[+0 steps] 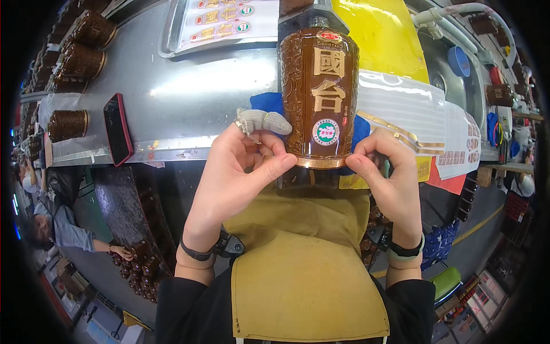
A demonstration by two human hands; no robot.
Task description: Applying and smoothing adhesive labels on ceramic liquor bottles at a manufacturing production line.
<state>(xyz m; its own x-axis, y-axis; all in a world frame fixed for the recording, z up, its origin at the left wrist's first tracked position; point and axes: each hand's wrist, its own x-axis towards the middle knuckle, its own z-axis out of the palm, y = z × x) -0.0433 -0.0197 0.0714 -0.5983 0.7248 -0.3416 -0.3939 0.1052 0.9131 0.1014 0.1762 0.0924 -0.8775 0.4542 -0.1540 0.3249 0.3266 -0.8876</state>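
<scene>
The metal bench [189, 97] is stretching across the upper half of the view, its front edge running from nine o'clock toward three o'clock. A tan apron [303, 269] is hanging over the person's front at six o'clock. At the centre, toward twelve o'clock, a brown embossed ceramic bottle [319, 94] is standing upright at the bench's near edge, its gold characters and round sticker facing the person, with a blue cloth [266, 103] lying just behind it. The left hand [238, 172] is curling partly closed at the bottle's seven o'clock side, thumb tip pressing against the base rim, and one finger is wearing a grey fabric cot [263, 121] that is touching the bottle's side. The right hand [389, 166] is curling at the five o'clock side, thumb and forefinger pinching at the gold base band. A white-and-gold label strip [412, 109] is lying at two o'clock beside the bottle. A red-edged phone [117, 129] is resting at ten o'clock, with more brown bottles [80, 60] lying on their sides beyond it.
</scene>
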